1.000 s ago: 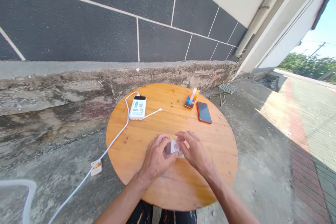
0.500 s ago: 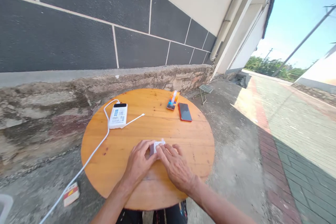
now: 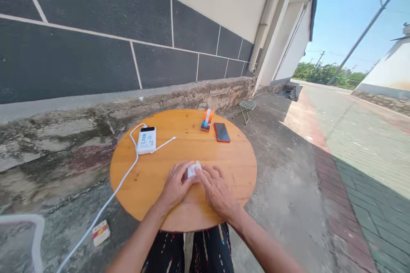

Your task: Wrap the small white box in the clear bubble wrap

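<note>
A small white box-like object (image 3: 192, 170) sits low over the near middle of the round wooden table (image 3: 141, 179); its exact kind is not clear. My left hand (image 3: 178, 183) is curled around its left side, thumb at the near edge. My right hand (image 3: 219, 191) meets it from the right, with a finger or thumb pressed on the object and the other fingers stretched over the tabletop. My fingers partly cover the object. Beyond my hands lies a white power bank (image 3: 147, 141) with a dark end and a white cable (image 3: 120, 185) plugged in.
A red-edged phone (image 3: 222, 132) lies at the far right of the table, beside an orange-and-blue item (image 3: 206, 120) with a pale band. A folding stool (image 3: 246, 107) stands beyond, near the wall (image 3: 96, 59). On the ground at left is a small red-and-white box (image 3: 101, 233).
The view has shifted, bringing more of my legs into sight below the table. Both hands stay at the small white object, with my fingers slightly shifted around it.
</note>
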The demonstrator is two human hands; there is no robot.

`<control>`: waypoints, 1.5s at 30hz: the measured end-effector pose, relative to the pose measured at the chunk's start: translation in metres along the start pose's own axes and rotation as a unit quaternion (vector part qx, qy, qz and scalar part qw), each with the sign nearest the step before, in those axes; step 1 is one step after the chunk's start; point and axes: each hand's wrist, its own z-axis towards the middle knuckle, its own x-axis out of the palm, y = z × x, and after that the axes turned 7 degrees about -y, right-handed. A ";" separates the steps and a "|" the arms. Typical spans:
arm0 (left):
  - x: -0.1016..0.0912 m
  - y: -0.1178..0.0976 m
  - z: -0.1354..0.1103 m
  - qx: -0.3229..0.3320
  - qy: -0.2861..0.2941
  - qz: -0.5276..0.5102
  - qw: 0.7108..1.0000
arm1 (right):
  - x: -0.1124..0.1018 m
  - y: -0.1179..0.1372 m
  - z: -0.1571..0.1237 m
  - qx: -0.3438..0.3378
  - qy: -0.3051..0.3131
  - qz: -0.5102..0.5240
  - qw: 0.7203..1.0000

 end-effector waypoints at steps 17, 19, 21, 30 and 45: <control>-0.002 -0.004 0.001 -0.022 0.013 -0.028 0.999 | 0.001 -0.015 0.008 -0.031 0.000 0.058 0.998; -0.003 -0.005 0.002 -0.024 0.012 -0.023 0.999 | 0.000 -0.023 0.003 0.020 -0.046 0.105 0.993; -0.003 -0.006 0.003 -0.023 0.013 -0.014 1.000 | 0.004 -0.032 0.007 0.123 -0.078 0.174 0.974; -0.001 0.002 -0.001 -0.036 0.008 0.010 0.999 | 0.021 -0.035 0.029 0.237 0.031 0.382 0.893; 0.003 0.007 -0.002 -0.027 0.037 -0.003 0.999 | 0.039 -0.033 0.003 0.202 -0.034 0.341 0.917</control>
